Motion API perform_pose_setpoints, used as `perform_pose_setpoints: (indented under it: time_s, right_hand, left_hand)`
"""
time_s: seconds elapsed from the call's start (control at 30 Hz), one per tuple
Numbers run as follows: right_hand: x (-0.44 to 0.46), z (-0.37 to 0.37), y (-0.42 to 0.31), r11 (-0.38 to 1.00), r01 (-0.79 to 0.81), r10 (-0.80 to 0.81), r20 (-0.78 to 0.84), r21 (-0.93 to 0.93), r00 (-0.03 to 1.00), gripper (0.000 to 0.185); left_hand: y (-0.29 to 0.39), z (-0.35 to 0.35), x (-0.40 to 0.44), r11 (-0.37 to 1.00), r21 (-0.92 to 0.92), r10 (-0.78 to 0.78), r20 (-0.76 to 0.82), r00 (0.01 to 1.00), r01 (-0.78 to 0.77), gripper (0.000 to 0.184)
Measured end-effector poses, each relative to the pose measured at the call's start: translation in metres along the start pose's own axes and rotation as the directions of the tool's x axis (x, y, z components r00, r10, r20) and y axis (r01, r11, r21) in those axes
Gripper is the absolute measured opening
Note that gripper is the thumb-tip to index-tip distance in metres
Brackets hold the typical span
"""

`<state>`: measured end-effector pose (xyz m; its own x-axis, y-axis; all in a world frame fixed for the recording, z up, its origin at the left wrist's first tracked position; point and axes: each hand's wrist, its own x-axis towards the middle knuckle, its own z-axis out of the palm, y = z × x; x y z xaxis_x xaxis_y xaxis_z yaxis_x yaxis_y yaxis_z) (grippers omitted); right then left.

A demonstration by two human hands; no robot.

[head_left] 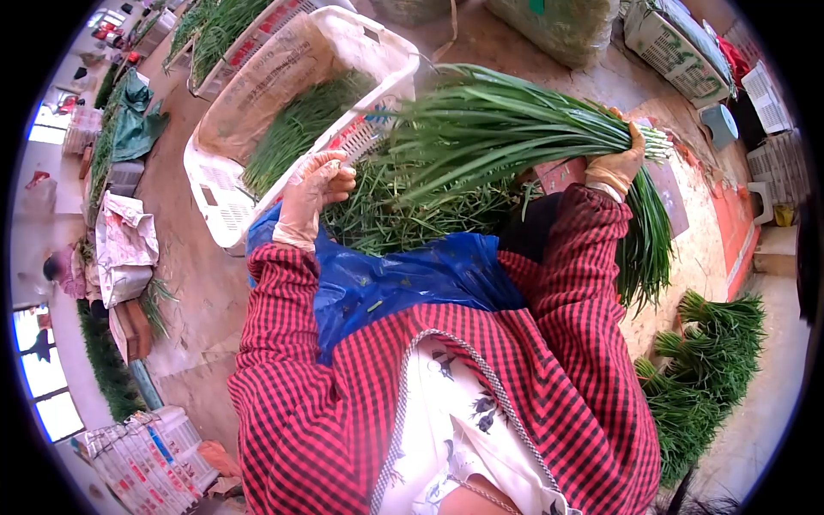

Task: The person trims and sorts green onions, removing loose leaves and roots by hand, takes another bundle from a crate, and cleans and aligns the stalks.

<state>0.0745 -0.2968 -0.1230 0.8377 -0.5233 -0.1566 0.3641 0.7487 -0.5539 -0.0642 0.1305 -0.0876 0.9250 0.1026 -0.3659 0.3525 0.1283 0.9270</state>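
Observation:
My right hand (620, 163), in a pale glove, is closed around the stem end of a big bunch of garlic chives (515, 124). The green leaves fan out to the left, above a heap of loose trimmings (395, 210) in front of my lap. My left hand (316, 190), also gloved, is raised beside the near rim of a white plastic crate (219, 193). Its fingers are curled in, and nothing shows in them. Inside the crate, more garlic chives (305, 129) lie against a brown liner. A blue plastic apron (403, 279) covers my lap.
More chives (648, 240) hang down beyond my right forearm. Several tied bundles (708, 352) are piled on the floor at right. Another filled crate (245, 39) stands at upper left, a large wrapped bale (558, 30) at the top. A stack of white crates (150, 459) is at lower left.

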Motion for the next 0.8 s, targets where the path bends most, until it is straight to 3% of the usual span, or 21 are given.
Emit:
perform_pose_setpoints:
  time_s: [0.13, 0.2, 0.4, 0.6, 0.67, 0.73, 0.8]
  right_hand:
    - [0.007, -0.011, 0.003, 0.993, -0.12, 0.12, -0.013, -0.002, 0.993, 0.034]
    - [0.013, -0.018, 0.008, 0.989, -0.144, 0.143, 0.044, 0.026, 0.989, 0.033]
    - [0.021, -0.025, 0.02, 0.994, -0.089, 0.092, 0.049, -0.063, 0.995, 0.034]
    - [0.026, -0.03, 0.024, 0.974, -0.226, 0.225, -0.015, -0.027, 0.974, 0.031]
    - [0.031, -0.034, 0.028, 0.97, -0.241, 0.241, -0.006, -0.026, 0.971, 0.028]
    - [0.031, -0.034, 0.03, 0.974, -0.225, 0.224, -0.013, -0.039, 0.974, 0.023]
    - [0.032, -0.035, 0.034, 0.972, -0.23, 0.23, -0.003, -0.04, 0.973, 0.02]
  left_hand:
    - [-0.014, 0.012, -0.012, 1.0, -0.006, 0.01, 0.034, 0.999, -0.01, 0.026]
    - [-0.02, 0.02, -0.019, 0.998, -0.022, -0.059, 0.083, 0.995, 0.061, 0.033]
    - [-0.032, 0.04, -0.028, 0.988, 0.076, -0.143, 0.144, 0.979, 0.133, 0.043]
    - [-0.045, 0.036, -0.026, 0.979, -0.066, -0.18, 0.16, 0.971, 0.192, 0.055]
    - [-0.048, 0.045, -0.029, 0.984, -0.026, -0.172, 0.114, 0.979, 0.176, 0.055]
    - [-0.058, 0.046, -0.024, 0.988, 0.088, -0.146, 0.239, 0.96, 0.129, 0.05]
    - [-0.064, 0.05, -0.024, 0.996, 0.021, -0.091, 0.213, 0.973, 0.088, 0.04]
